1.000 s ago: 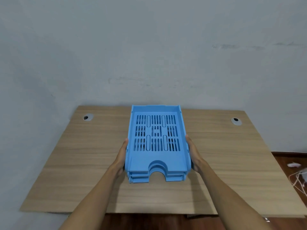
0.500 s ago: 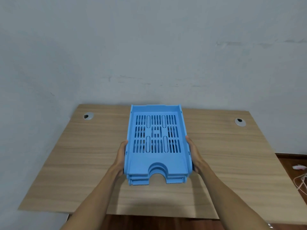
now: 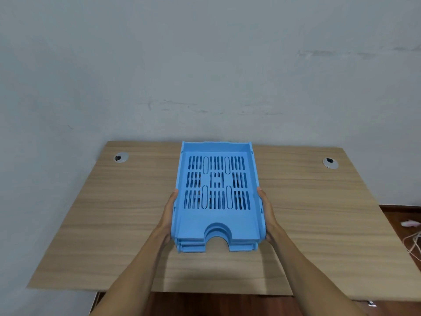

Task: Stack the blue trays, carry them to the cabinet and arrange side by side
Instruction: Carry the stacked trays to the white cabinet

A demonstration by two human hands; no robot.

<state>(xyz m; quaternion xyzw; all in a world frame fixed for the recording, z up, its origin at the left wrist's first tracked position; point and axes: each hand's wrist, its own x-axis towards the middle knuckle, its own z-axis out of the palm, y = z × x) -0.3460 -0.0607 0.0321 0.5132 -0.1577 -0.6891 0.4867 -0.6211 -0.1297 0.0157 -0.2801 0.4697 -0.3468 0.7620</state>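
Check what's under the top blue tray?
More blue trays nest under the top tray; only their front edges show. The desk lies below.

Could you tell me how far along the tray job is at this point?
Stacking looks done: the blue trays sit nested in one pile. In hand: the left hand and right hand grip its sides above the wooden desk. Left: carrying them to the cabinet, not in view, and arranging them side by side.
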